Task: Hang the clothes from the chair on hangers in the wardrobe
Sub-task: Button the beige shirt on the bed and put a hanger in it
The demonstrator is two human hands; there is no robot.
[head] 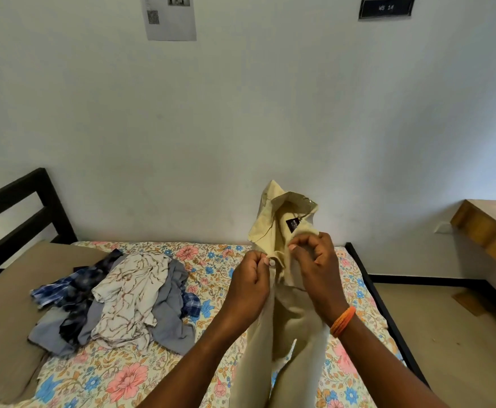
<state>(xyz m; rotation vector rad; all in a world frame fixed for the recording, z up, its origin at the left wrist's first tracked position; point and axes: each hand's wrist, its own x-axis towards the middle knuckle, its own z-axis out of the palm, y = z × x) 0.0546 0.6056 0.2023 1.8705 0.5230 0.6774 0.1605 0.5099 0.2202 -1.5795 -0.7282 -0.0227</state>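
clothes duty: beige shirt (285,290) held upright over the floral bed (141,375), left hand (251,285) and right hand (317,270) fingers pinched on its placket just below the collar (seemingly buttoning it for hanging); remaining clothes pile (114,301) lies left of the fingers.

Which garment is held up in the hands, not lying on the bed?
The beige shirt; both hands pinch its front, while the others lie heaped on the bed.

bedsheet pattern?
Floral: pink, blue and orange flowers on cream bedsheet, head view.
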